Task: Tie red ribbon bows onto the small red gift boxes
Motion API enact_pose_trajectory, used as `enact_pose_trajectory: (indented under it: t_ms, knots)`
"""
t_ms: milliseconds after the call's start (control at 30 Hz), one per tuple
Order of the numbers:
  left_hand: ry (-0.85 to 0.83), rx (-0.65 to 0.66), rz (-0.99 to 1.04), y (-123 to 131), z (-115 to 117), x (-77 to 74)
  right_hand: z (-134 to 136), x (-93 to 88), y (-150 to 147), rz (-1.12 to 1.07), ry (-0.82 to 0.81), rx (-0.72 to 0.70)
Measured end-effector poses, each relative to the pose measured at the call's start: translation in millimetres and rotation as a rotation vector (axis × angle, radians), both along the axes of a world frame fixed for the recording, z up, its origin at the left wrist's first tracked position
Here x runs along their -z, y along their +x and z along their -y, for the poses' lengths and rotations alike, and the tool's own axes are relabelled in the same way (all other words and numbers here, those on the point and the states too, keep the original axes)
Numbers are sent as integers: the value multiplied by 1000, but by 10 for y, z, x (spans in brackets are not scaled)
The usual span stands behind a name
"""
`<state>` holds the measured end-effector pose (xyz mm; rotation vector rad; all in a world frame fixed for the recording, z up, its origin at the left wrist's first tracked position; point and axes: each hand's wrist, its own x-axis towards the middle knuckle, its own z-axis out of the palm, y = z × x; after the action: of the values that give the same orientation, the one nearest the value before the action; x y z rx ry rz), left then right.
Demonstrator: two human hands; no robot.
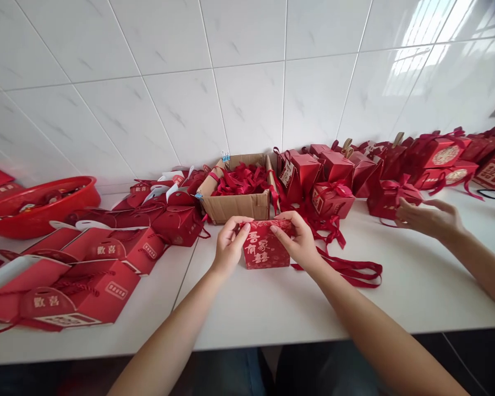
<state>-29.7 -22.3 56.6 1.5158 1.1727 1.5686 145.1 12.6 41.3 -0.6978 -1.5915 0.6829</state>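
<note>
Round red plastic basin (82,190), small items (51,197) inside, left edge of frame. White grey-veined tile wall (247,33) across the top, bright barred-window reflection (423,38) upper right. Thin black ring (493,198) flat on smooth white tabletop (247,319), far right.

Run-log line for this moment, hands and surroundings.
left hand: holding red box, top left | right hand: holding red box, top right | behind: carton of ribbons | right: co-worker's hand beside bow-tied box

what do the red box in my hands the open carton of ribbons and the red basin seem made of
Red box: probably smooth card, flat and printed. Carton: apparently matte cardboard, plain brown walls. Red basin: likely slightly glossy plastic, smooth curved rim.
</note>
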Motion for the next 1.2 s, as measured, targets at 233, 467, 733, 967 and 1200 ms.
enact_pose_trajectory:
  t_ms: [233,467,733,967,1200]
  knots:
    - [304,-158,-301,-105,-53,-28,60,-9,-30,-254,-300,-245]
    - [254,-425,-830,-486,-489,81,63,21,-9,-298,-372,-301]
    - [196,-624,-932,-493,-394,44,49,70,-49,-289,-359,-253]
    - [191,-643,-1120,-532,-97,-40,55,75,-35,-292,-335,-326]
    - [177,-515,-1065,-535,-80,-60,52,41,-20,-279,-379,-354]
